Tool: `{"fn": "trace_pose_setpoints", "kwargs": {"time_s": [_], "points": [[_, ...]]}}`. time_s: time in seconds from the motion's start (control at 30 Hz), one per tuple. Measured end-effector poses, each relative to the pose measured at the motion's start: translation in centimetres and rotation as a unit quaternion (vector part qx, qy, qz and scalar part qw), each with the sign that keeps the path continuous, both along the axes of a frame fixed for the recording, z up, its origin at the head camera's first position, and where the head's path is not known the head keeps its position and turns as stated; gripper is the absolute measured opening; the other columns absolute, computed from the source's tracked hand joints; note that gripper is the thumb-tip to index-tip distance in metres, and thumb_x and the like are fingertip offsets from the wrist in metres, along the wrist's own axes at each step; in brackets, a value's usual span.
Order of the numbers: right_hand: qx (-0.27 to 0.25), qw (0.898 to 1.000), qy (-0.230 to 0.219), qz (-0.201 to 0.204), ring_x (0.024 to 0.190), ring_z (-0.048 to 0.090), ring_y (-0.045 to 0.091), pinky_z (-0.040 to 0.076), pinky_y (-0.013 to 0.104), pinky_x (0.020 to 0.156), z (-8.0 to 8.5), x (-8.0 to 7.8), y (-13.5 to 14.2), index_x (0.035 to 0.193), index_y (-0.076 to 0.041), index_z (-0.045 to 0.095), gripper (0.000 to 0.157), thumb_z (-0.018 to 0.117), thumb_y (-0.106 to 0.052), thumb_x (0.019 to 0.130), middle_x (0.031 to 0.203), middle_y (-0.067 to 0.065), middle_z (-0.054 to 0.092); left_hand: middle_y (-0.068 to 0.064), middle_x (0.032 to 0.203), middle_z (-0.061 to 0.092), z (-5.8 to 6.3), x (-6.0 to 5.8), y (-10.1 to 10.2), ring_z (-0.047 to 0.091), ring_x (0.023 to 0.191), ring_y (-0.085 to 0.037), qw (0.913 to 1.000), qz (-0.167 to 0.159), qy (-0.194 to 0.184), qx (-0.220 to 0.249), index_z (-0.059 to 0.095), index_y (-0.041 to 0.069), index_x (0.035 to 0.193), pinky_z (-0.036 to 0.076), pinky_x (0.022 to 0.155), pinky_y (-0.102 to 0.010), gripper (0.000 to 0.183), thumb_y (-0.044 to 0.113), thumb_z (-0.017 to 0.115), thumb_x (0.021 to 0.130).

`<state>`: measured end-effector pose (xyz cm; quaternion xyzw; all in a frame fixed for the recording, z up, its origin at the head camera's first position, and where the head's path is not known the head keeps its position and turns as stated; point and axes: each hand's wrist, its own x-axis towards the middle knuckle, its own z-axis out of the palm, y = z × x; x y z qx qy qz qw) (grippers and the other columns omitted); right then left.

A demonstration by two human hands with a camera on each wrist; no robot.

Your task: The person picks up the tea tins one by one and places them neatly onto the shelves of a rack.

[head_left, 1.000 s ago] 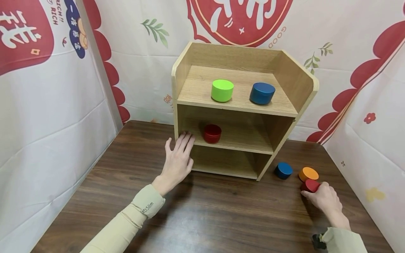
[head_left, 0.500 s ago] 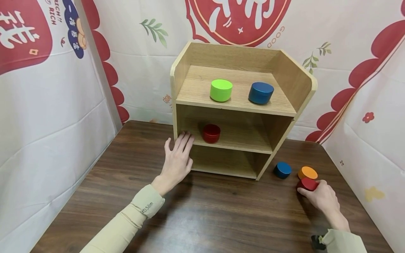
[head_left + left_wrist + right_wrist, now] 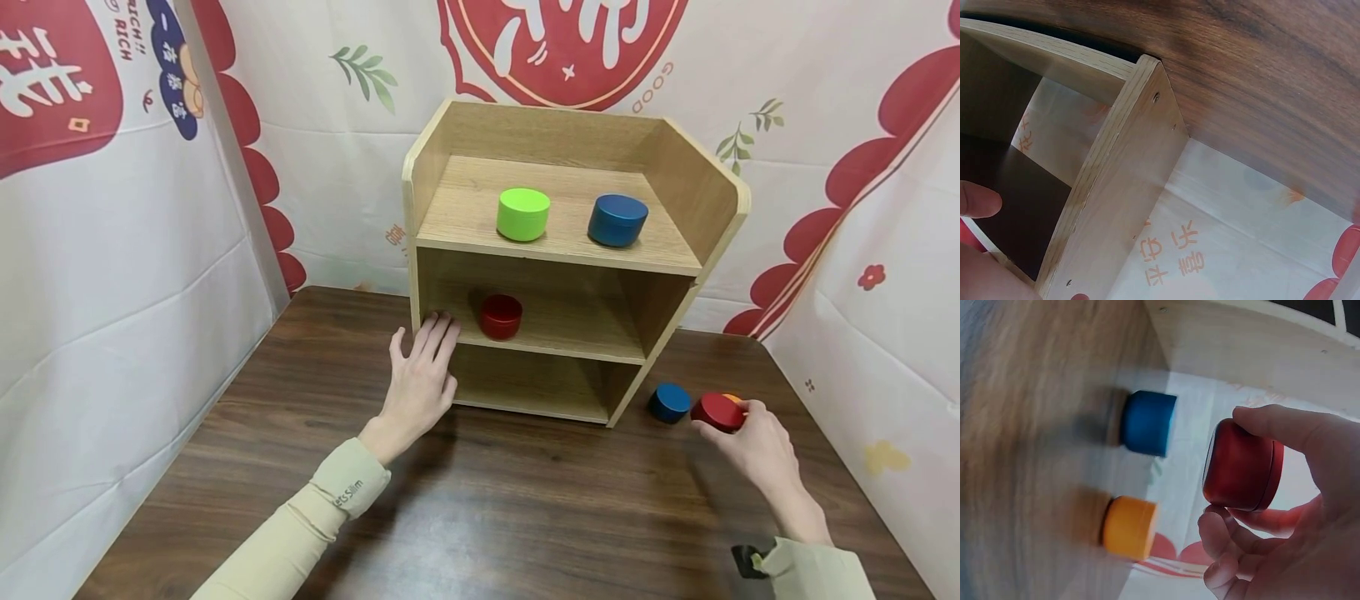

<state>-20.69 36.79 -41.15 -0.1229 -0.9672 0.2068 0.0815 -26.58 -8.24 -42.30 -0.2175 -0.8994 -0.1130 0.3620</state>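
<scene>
My right hand grips a round red tin between thumb and fingers, held above the table. Below it on the table stand a blue tin and an orange tin; in the head view the red tin covers most of the orange one. My left hand rests with its fingers extended against the left front edge of a wooden shelf unit. Close to those fingers, another red tin sits on the middle shelf. On the top shelf are a green tin and a second blue tin.
The shelf unit stands at the back of a dark wooden table. Printed white cloth hangs behind it and along both sides. Raised side panels border the top shelf.
My right hand has lifted the red tin off the table and shifted it slightly left, so it now overlaps the orange tin. My left hand stays on the shelf edge.
</scene>
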Motion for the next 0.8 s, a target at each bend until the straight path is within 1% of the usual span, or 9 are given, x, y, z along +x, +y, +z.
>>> {"fn": "trace_pose_setpoints", "kwargs": {"time_s": [0.13,0.27,0.4,0.57,0.7,0.8], "points": [[0.004,0.999,0.028,0.017,0.087,0.055,0.046,0.045,0.040,0.057,0.6,0.2,-1.1,0.123,0.016,0.043,0.080,0.072,-0.044,0.079,0.107,0.037,0.055,-0.009,0.149,0.043,0.0,0.0,0.0,0.035,0.141,-0.026,1.0000,0.000,0.001,0.000,0.041,0.009,0.145,0.022,0.106,-0.064,0.074,0.008,0.063,0.074],[0.007,0.998,0.052,0.039,0.084,0.058,0.042,0.041,0.031,0.056,1.3,0.3,-2.3,0.123,0.015,0.045,0.078,0.073,-0.044,0.079,0.102,0.034,0.059,-0.009,0.149,0.043,0.0,0.0,0.0,0.035,0.141,-0.025,1.0000,0.001,-0.002,-0.002,0.041,0.009,0.145,0.022,0.107,-0.064,0.075,0.008,0.064,0.074],[0.006,0.996,0.068,0.061,0.080,0.059,0.037,0.040,0.030,0.057,2.1,0.5,-3.6,0.122,0.014,0.046,0.076,0.074,-0.041,0.078,0.098,0.030,0.060,-0.009,0.149,0.043,0.1,0.1,0.0,0.035,0.142,-0.025,1.0000,0.004,-0.001,-0.005,0.041,0.009,0.145,0.023,0.107,-0.065,0.074,0.009,0.064,0.074],[0.003,0.992,0.097,0.086,0.075,0.060,0.027,0.040,0.030,0.059,3.1,1.0,-5.4,0.119,0.010,0.050,0.071,0.078,-0.037,0.075,0.091,0.024,0.063,-0.009,0.149,0.043,0.1,0.1,0.0,0.035,0.141,-0.025,0.9999,0.006,0.004,-0.008,0.042,0.009,0.145,0.025,0.106,-0.066,0.073,0.009,0.062,0.075],[0.005,0.986,0.126,0.106,0.070,0.057,0.016,0.040,0.028,0.058,4.0,1.2,-6.8,0.117,0.007,0.053,0.066,0.080,-0.035,0.073,0.088,0.019,0.064,-0.009,0.149,0.043,0.0,0.0,0.0,0.036,0.141,-0.025,0.9999,0.004,0.006,-0.007,0.042,0.009,0.144,0.024,0.106,-0.065,0.073,0.008,0.062,0.074],[0.005,0.982,0.144,0.118,0.067,0.053,0.011,0.041,0.025,0.057,4.8,1.3,-7.8,0.115,0.005,0.056,0.064,0.080,-0.035,0.073,0.088,0.017,0.065,-0.009,0.149,0.043,0.0,0.0,0.0,0.036,0.141,-0.025,1.0000,0.004,0.005,-0.007,0.041,0.009,0.144,0.023,0.106,-0.064,0.073,0.008,0.062,0.074]]}}
